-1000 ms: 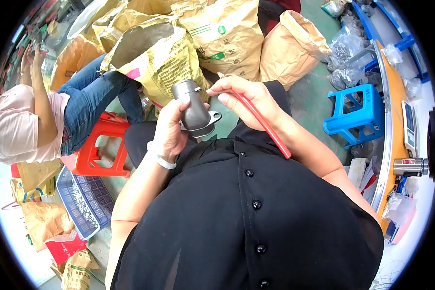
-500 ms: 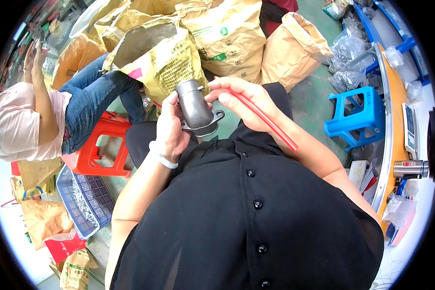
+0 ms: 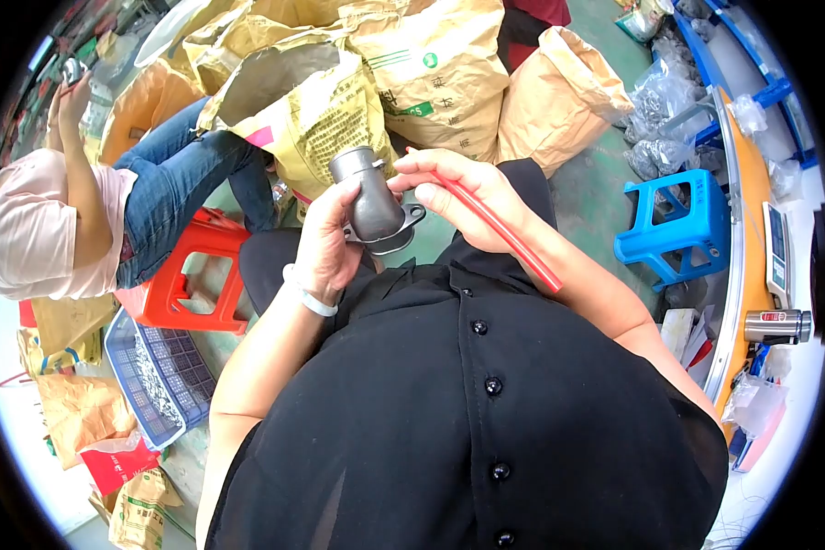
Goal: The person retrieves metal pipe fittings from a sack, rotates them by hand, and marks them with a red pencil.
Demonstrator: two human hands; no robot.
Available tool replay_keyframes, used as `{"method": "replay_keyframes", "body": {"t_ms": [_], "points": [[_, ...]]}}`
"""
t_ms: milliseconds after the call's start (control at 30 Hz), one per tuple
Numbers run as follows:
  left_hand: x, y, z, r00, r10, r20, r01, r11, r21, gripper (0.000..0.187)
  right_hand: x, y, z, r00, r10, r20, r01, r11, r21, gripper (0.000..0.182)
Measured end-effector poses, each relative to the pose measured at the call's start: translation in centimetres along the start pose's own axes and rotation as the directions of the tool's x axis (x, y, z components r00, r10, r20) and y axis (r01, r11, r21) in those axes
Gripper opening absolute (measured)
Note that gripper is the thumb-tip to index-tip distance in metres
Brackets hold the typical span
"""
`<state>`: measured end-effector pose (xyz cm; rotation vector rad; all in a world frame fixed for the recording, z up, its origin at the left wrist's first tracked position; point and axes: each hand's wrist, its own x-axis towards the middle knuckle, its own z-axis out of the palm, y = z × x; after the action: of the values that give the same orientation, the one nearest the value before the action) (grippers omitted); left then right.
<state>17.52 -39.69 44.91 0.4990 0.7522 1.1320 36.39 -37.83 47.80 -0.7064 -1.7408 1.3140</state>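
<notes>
A dark grey pipe-like part (image 3: 373, 203) with a flange at its lower end is in my left hand (image 3: 325, 240), whose fingers and thumb grip its left side. Its round open end points up, toward the paper sacks. My right hand (image 3: 467, 197) is closed around a red rod (image 3: 509, 234), which slants down to the right along my forearm. The right fingertips are at the right side of the grey part, near a small stub close to its upper rim.
Paper sacks (image 3: 431, 73) stand beyond my hands. A co-worker in jeans (image 3: 170, 188) sits at the left on a red stool (image 3: 202, 275), above a blue basket (image 3: 160, 376). To the right are a blue stool (image 3: 678, 225) and an orange-topped table (image 3: 752, 211) with a steel flask (image 3: 777, 326).
The grey part has turned slightly in my left hand, and the left thumb has shifted over its side. The co-worker's raised hands now show a small shiny object.
</notes>
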Motion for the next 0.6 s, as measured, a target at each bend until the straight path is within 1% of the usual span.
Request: {"method": "replay_keyframes", "body": {"t_ms": [67, 167, 200, 233, 300, 333, 433, 567, 600], "points": [[0.1, 0.2, 0.3, 1.0, -0.017, -0.004, 0.017, 0.998, -0.068, 0.042, 0.0, 0.0, 0.0, 1.0, -0.001, 0.01, 0.001, 1.0, 0.013, 0.028], [0.3, 0.5, -0.3, 0.99, -0.07, 0.121, 0.097, 0.967, -0.236, 0.045, 0.0, 0.0, 0.0, 0.999, -0.003, 0.036, 0.001, 0.998, 0.059, 0.03], [0.8, 0.3, -0.8, 0.993, -0.086, 0.078, 0.107, 0.94, -0.324, 0.05, -0.1, -0.3, -0.1, 0.998, 0.0, 0.06, -0.004, 0.998, 0.069, 0.031], [0.9, 0.2, -1.2, 0.986, -0.09, 0.138, 0.136, 0.917, -0.374, 0.05, -0.1, -0.6, -0.2, 0.997, 0.004, 0.083, -0.01, 0.997, 0.08, 0.033], [0.9, 0.3, -1.6, 0.963, -0.087, 0.255, 0.201, 0.862, -0.465, 0.052, -0.1, -1.1, -0.3, 0.995, 0.022, 0.101, -0.021, 1.0, -0.017, 0.035], [1.0, 0.3, -1.7, 0.961, -0.084, 0.262, 0.204, 0.858, -0.472, 0.054, -0.1, -1.3, -0.3, 0.993, 0.032, 0.11, -0.025, 0.997, -0.066, 0.036], [0.9, 0.3, -2.0, 0.939, -0.102, 0.329, 0.259, 0.838, -0.48, 0.056, 0.1, -1.3, 0.3, 0.994, -0.05, 0.093, 0.047, 0.998, 0.038, 0.034], [1.1, -0.1, -2.5, 0.915, -0.111, 0.388, 0.309, 0.812, -0.496, 0.059, 0.1, -1.3, 0.4, 0.994, -0.032, 0.1, 0.028, 0.999, 0.045, 0.033], [1.0, -0.1, -2.4, 0.911, -0.103, 0.399, 0.309, 0.812, -0.496, 0.059, 0.1, -1.4, 0.3, 0.992, -0.009, 0.123, 0.004, 0.999, 0.037, 0.035]]}}
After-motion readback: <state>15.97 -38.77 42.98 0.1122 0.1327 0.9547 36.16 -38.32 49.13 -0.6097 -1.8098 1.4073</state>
